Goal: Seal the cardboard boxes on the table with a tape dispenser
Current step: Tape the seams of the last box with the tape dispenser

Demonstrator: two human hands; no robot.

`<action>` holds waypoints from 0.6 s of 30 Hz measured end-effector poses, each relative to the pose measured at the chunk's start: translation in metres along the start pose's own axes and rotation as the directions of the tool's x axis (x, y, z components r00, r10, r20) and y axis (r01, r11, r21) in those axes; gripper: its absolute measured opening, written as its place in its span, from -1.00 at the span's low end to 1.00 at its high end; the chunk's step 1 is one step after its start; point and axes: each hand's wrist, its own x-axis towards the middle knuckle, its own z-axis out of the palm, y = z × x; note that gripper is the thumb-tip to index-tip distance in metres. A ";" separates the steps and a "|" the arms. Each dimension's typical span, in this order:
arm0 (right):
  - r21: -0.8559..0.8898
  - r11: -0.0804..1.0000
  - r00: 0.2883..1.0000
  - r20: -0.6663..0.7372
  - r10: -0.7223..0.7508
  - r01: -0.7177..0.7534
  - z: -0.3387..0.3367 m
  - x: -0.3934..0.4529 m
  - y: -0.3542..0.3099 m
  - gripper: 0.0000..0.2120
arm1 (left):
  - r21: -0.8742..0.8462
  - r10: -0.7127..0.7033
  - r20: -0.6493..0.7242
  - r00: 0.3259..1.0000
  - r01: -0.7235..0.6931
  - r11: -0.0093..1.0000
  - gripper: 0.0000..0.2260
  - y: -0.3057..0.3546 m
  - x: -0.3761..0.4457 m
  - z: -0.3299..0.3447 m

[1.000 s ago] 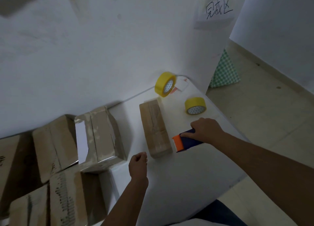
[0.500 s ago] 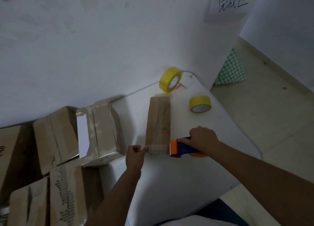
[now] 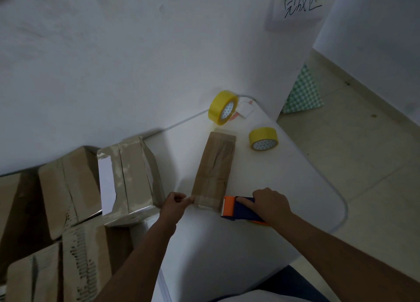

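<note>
The box (image 3: pixel 213 168) lay flat on the table (image 3: pixel 295 188), long and narrow, its far end pointing at the wall. A strip of clear tape (image 3: pixel 205 202) ran across its near end. My left hand (image 3: pixel 173 206) sat at the near left corner of the box, fingers curled, thumb and forefinger pinching the free end of the tape against that corner. My right hand (image 3: pixel 270 205) was at the near right corner, fingers wrapped round the dispenser (image 3: pixel 241 210), forefinger laid along its dark blue body. The orange head of the dispenser touched the right edge of the box, where the tape came off it.

Beyond the far end of the box one yellow roll (image 3: pixel 223 107) stood on edge against the wall. A second roll (image 3: pixel 263 138) lay flat just right of the far end. Left of the box a larger taped carton (image 3: pixel 130 176) stood at the table's left edge, with more cartons (image 3: pixel 66 188) piled past it, lower down.
</note>
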 end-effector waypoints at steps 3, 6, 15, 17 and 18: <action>-0.005 1.000 1.000 -0.008 -0.004 0.004 -0.001 -0.001 0.000 -0.36 | 0.085 0.027 -0.026 0.999 -0.025 0.996 -0.85 0.001 0.000 0.000; -0.009 1.000 1.000 -0.006 -0.014 0.014 -0.002 -0.002 -0.002 -0.38 | 0.206 0.088 -0.064 0.994 -0.074 0.976 -0.83 0.005 0.001 0.000; -0.005 1.000 1.000 -0.015 -0.008 0.008 -0.002 -0.003 -0.003 -0.38 | 0.590 0.193 0.013 0.981 -0.163 0.790 -0.78 0.017 0.009 -0.005; -0.004 1.000 1.000 -0.022 -0.013 0.013 -0.004 -0.003 -0.004 -0.39 | 0.727 0.199 0.046 0.979 -0.170 0.665 -0.79 0.021 0.007 -0.006; -0.004 1.000 1.000 -0.026 -0.017 0.017 -0.004 -0.003 -0.003 -0.39 | 0.772 0.215 0.052 0.975 -0.176 0.611 -0.77 0.022 0.006 -0.005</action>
